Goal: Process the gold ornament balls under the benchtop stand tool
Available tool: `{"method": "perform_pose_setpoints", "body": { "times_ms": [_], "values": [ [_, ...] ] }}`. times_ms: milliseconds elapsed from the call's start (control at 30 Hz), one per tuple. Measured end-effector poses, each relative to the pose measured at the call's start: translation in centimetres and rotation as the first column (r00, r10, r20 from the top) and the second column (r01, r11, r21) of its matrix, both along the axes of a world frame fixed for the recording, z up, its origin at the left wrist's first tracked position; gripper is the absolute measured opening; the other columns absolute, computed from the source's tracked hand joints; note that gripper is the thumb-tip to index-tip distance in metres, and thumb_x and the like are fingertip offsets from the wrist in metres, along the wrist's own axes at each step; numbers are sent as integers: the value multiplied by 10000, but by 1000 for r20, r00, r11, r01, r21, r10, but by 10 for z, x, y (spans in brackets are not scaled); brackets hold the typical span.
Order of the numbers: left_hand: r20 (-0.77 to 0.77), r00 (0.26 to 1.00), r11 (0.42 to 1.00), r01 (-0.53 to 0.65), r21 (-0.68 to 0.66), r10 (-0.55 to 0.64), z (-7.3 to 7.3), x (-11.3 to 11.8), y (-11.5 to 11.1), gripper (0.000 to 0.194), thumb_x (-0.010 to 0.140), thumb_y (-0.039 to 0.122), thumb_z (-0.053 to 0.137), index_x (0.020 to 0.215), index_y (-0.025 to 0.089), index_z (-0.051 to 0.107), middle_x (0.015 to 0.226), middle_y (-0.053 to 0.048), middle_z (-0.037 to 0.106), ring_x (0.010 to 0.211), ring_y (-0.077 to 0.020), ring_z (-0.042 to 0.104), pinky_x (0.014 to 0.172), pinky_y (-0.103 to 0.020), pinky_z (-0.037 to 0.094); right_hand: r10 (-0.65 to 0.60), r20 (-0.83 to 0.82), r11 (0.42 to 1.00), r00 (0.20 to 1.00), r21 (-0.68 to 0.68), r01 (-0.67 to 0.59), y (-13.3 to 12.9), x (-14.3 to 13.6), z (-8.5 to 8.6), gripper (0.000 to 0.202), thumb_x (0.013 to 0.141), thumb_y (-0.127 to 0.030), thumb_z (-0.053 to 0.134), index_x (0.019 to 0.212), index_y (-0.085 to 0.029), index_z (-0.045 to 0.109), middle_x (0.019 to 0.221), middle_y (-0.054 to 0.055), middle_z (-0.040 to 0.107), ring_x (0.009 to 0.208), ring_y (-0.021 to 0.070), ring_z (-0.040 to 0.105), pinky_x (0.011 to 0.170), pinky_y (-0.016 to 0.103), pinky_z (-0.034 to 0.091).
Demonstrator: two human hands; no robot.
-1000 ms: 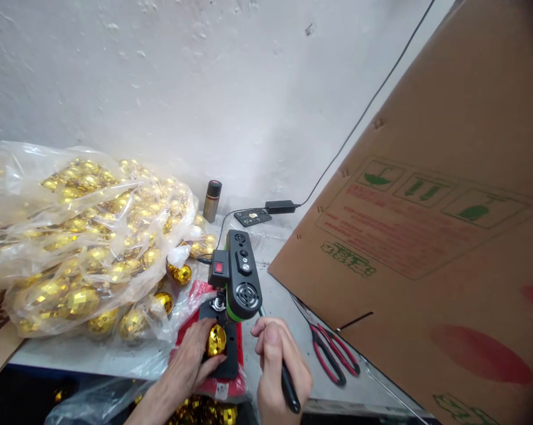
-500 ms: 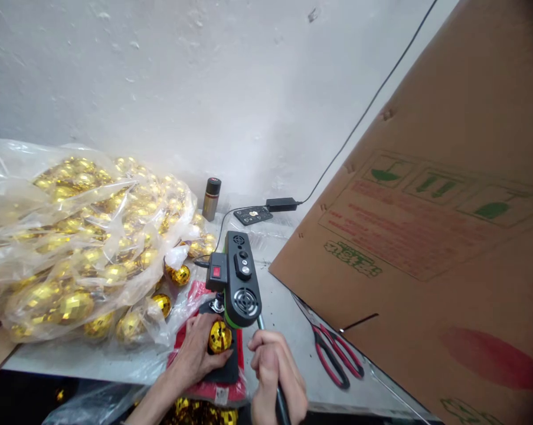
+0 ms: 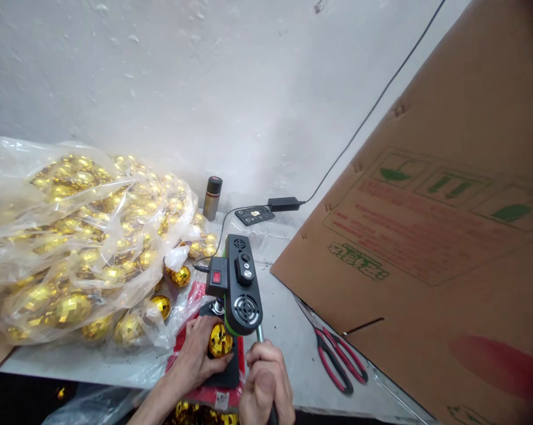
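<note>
Fingers of the left hand (image 3: 198, 355), with the clear bag (image 3: 102, 236) of gold balls off to their left, curl around one mirrored ball (image 3: 221, 340), thumb nearest the wearer. Just right of those fingertips stands the black device (image 3: 244, 289); whether it touches the ball I cannot tell. Farther right, the right hand (image 3: 268, 381) wraps the lever (image 3: 260, 334), now lower and nearer the left, suggesting a pull while the ball stays put. Scissors (image 3: 336, 354) lie right of its fingers.

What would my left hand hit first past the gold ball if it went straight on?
Past the gold ball, your left hand would probably meet the black machine, though depth between them is unclear.
</note>
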State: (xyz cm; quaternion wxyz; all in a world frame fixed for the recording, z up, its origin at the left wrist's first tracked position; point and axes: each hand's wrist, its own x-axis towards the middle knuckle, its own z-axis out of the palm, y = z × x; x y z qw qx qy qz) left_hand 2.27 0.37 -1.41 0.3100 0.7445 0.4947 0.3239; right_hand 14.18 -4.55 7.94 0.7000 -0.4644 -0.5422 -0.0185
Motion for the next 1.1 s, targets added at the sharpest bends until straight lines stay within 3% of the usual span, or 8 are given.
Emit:
{"method": "perform_pose_setpoints", "body": {
  "times_ms": [267, 733, 833, 967, 1100],
  "values": [
    [-18, 1000, 1000, -2, 14, 2, -4, 3, 1, 448, 774, 269, 784, 1200, 207, 660, 1107, -99, 739, 1036, -335, 664, 960, -484, 473, 10, 69, 999, 998, 46, -13, 4, 6, -2, 404, 1104, -200, 404, 712, -241, 496, 710, -62, 588, 608, 109, 538, 864, 290, 502],
    [-43, 998, 998, -50, 26, 51, -4, 5, 0, 378, 734, 241, 801, 1078, 225, 646, 1017, -55, 702, 990, -309, 642, 921, -429, 470, -7, 100, 997, 995, 74, -1, 7, 7, -5, 395, 1101, -177, 389, 718, -239, 466, 722, -68, 563, 607, 97, 537, 916, 274, 526],
    [-45, 998, 998, -54, 13, 54, -2, 6, 0, 370, 734, 256, 802, 1068, 224, 647, 1020, -59, 705, 998, -313, 641, 923, -432, 471, 1, 114, 997, 993, 73, -9, 6, 9, -12, 391, 1103, -181, 381, 730, -239, 484, 718, -68, 572, 608, 102, 549, 947, 295, 526],
    [-39, 998, 999, -39, 6, 40, 1, 5, 0, 356, 776, 308, 791, 1093, 221, 654, 1021, -65, 718, 985, -304, 644, 931, -442, 473, 3, 168, 996, 986, 85, -17, 7, 9, -27, 371, 1098, -188, 397, 748, -241, 509, 727, -54, 606, 613, 119, 575, 826, 301, 523],
    [-35, 999, 999, -42, 1, 42, 1, 4, 1, 373, 770, 326, 806, 1102, 220, 673, 1024, -72, 735, 1000, -318, 667, 925, -452, 494, -28, 104, 998, 994, 64, 22, 7, 6, -33, 400, 1106, -210, 381, 725, -256, 491, 710, -43, 593, 582, 133, 576, 760, 329, 514]
  ]
}}
